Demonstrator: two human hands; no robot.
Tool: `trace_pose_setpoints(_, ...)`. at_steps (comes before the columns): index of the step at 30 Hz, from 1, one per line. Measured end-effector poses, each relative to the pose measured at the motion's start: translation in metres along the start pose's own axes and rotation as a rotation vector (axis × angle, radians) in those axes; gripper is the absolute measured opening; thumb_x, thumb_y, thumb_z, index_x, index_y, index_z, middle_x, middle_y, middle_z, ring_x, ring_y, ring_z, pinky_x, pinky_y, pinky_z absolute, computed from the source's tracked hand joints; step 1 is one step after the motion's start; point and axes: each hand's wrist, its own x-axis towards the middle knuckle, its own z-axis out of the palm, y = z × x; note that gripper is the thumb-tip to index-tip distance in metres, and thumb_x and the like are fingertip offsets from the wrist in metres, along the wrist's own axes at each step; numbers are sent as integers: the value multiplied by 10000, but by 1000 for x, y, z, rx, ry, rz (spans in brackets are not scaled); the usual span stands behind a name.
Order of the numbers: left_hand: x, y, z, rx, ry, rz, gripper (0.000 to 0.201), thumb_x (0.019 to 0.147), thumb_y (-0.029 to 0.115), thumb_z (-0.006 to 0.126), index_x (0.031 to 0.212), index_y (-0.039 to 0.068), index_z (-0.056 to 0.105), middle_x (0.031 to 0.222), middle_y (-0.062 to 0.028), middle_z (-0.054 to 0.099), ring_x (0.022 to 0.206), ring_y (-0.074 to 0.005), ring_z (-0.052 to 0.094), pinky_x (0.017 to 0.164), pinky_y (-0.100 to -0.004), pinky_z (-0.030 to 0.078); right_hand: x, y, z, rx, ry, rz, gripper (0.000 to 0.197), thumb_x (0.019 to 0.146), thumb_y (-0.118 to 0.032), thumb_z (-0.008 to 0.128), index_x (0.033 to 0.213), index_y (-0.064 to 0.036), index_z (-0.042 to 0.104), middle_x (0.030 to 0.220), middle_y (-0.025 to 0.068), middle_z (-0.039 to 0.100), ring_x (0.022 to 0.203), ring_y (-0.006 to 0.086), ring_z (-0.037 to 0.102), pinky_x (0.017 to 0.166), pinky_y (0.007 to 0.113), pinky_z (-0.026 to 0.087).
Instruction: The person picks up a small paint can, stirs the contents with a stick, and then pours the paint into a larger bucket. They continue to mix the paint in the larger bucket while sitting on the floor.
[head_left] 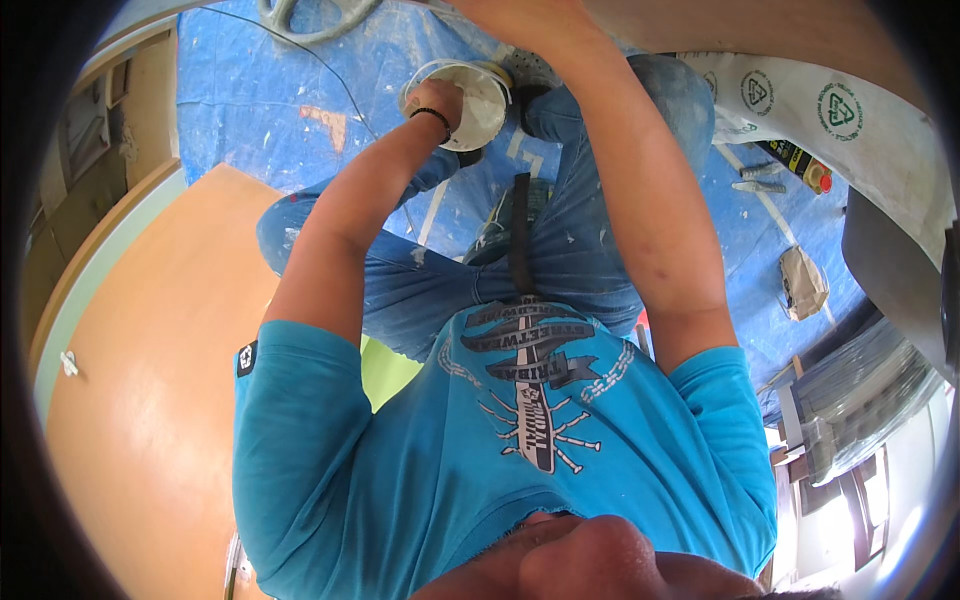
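A white bucket (487, 118) with pale, paste-like residue on its inner wall stands between my knees at the far side. My left hand (436, 104), a dark bracelet at its wrist, reaches over the bucket's left part. Its fingers are curled close to the left rim; what they hold is hidden. My right hand (525, 18) stretches forward past the bucket to the upper edge of the picture, near a brown surface (760, 30). The picture's edge cuts off its fingers, so what they touch is out of view.
A paint-spotted blue sheet (240, 110) covers the floor. At the far left lie a grey hose (318, 30) and a thin dark cable (345, 88). White plastic sheeting (790, 95), a dark bottle (800, 165) and a crumpled paper bag (803, 283) are to the right. An orange-brown panel (160, 370) stands left.
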Motion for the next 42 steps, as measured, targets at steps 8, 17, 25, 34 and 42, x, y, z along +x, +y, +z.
trace_pose_setpoints(8, 3, -19, 30, -181, 50, 107, 313, 978, 177, 577, 1205, 132, 788, 1205, -122, 772, 1097, -340, 750, 813, -544, 631, 4, -3, 3, 15, -32, -49, 433, 941, -360, 732, 1148, 18, 697, 1092, 292, 719, 1034, 462, 688, 893, 510, 545)
trace_pose_setpoints(17, -26, -30, 12, -232, -29, 104, 330, 1037, 229, 503, 1165, 129, 790, 1190, -134, 770, 1113, -327, 739, 909, -445, 599, 3, -8, 2, -4, -38, -43, 464, 950, -376, 727, 1189, 19, 686, 1130, 286, 712, 1042, 454, 689, 895, 499, 547)
trace_pose_setpoints(25, -29, -34, 26, -331, -122, 110, 304, 953, 222, 602, 1155, 79, 777, 1179, -183, 762, 1099, -356, 736, 901, -468, 597, 3, -14, -3, 33, -68, 27, 460, 958, -377, 726, 1195, 15, 687, 1110, 263, 726, 1031, 434, 699, 895, 489, 550)
trace_pose_setpoints(34, -31, -24, 50, -159, -130, 404, 315, 934, 233, 572, 908, 4, 786, 892, -209, 768, 825, -343, 769, 719, -458, 600, 3, -17, 2, 53, -64, 31, 486, 964, -403, 723, 1215, 12, 691, 1079, 238, 740, 1000, 384, 718, 880, 446, 555)
trace_pose_setpoints(42, -53, -10, 83, -1187, -118, 51, 416, 1014, 357, 521, 912, 14, 734, 540, -120, 643, 458, -303, 662, 495, -468, 532, 5, -10, 4, 68, -61, 4, 501, 943, -422, 753, 1195, 8, 701, 990, 184, 751, 920, 307, 724, 826, 404, 559)
